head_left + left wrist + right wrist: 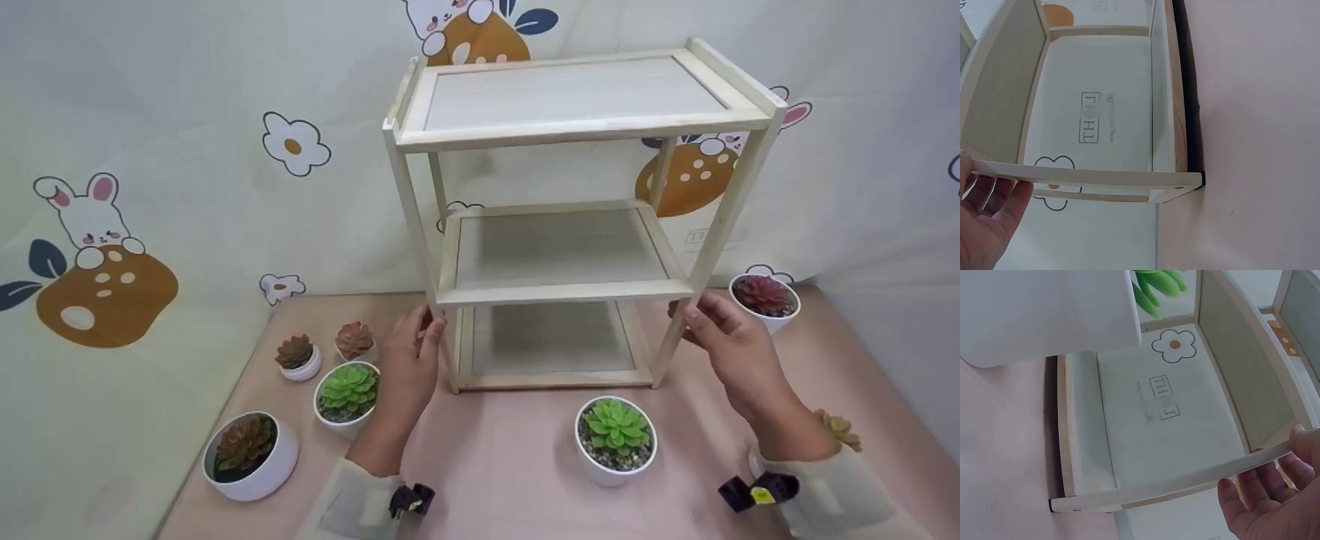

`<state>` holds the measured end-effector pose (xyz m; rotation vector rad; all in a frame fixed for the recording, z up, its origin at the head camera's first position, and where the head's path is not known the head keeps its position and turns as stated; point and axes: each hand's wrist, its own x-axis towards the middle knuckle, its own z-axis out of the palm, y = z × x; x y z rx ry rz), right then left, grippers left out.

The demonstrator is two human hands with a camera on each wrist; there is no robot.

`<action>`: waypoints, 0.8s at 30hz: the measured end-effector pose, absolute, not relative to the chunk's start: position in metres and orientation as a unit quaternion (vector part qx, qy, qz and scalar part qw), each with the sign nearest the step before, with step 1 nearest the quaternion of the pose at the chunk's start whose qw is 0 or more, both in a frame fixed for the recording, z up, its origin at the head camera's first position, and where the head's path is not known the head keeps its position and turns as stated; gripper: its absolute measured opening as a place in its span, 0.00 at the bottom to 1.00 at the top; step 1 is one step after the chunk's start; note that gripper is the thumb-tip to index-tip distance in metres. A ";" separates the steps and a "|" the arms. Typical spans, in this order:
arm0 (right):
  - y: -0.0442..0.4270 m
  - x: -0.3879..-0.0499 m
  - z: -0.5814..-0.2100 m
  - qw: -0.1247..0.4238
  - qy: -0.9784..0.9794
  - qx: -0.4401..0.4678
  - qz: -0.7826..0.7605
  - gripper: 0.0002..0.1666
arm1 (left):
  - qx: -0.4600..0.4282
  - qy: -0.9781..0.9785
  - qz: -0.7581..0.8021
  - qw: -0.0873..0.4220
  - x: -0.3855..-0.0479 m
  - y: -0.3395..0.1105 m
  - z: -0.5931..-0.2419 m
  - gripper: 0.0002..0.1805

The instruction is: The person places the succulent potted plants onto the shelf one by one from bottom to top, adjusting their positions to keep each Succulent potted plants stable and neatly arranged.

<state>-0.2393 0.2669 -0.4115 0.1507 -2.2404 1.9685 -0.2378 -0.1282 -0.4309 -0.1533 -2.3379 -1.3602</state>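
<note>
A three-tier pale wooden shelf rack (566,291) stands upright on the pink tabletop in the head view. My left hand (409,375) pinches its left front post just below the middle tier, thumb in front. On the opposite side, my right hand (739,356) holds the right front post at about the same height. The left wrist view shows the left fingers (1013,208) curled against the post (1100,176). Similarly, right fingers (1233,500) bend round the other post (1185,486) in the right wrist view. All the tiers hold nothing.
In front of the rack sits a green potted succulent (616,439). Several more potted succulents, including a brown one (251,457) and a green one (347,394), stand left. A red one (765,300) is at back right; another (840,429) is partly behind my right wrist.
</note>
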 end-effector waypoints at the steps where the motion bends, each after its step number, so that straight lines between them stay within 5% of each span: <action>1: 0.266 -0.239 -0.412 0.081 -0.747 0.049 0.658 0.25 | -0.054 -0.842 -0.492 0.214 -0.239 -0.127 -0.431 0.19; 11: 0.260 -0.236 -0.416 0.148 -0.711 0.017 0.688 0.16 | -0.036 -0.837 -0.513 0.187 -0.247 -0.119 -0.433 0.24; 24: 0.250 -0.246 -0.426 0.202 -0.672 -0.040 0.711 0.19 | -0.037 -0.832 -0.520 0.190 -0.252 -0.112 -0.438 0.25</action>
